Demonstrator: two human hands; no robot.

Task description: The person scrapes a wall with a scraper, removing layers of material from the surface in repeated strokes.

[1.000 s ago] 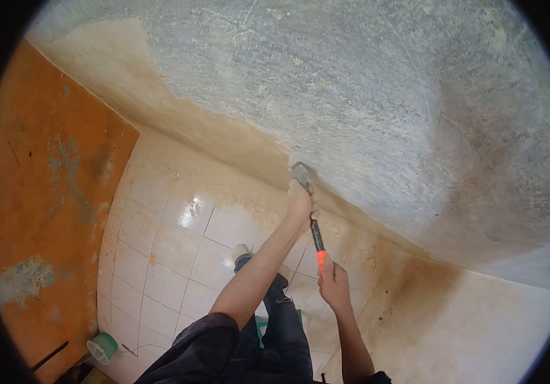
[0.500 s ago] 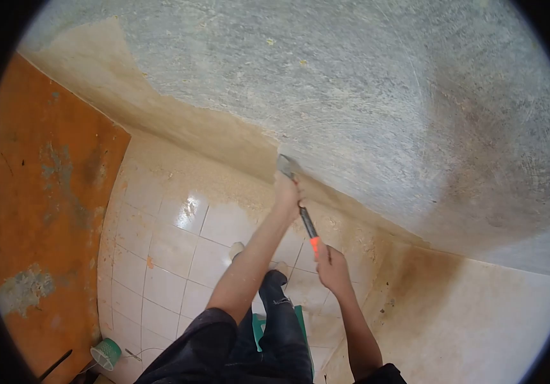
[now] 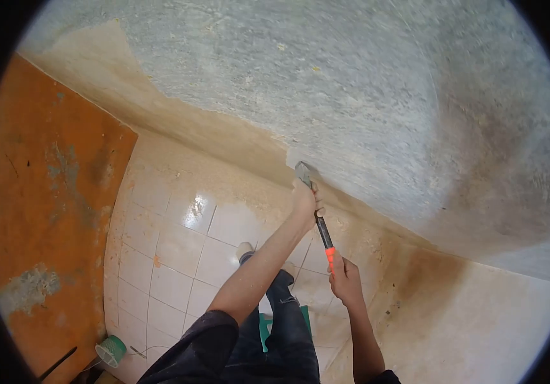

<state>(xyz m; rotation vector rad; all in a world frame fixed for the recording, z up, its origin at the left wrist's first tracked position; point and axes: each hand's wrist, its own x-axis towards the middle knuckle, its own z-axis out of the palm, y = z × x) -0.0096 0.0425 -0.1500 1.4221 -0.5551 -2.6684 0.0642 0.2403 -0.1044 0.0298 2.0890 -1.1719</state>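
At centre, I see the left hand (image 3: 304, 200) clasping the scraper (image 3: 322, 230) near its blade (image 3: 302, 172), likely for guidance; the right hand (image 3: 345, 281) grasps its orange grip (image 3: 331, 253), likely for thrust.

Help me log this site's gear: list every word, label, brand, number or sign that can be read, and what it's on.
None can be read.
No legible lettering shows on the scraper, grey wall or floor tiles; any marking on the green container would be too small to make out.

Scraper (image 3: 323, 231) at wall (image 3: 339, 83), left hand (image 3: 303, 200) ahead of right hand (image 3: 347, 281) on it, basket (image 3: 112, 351) lower left
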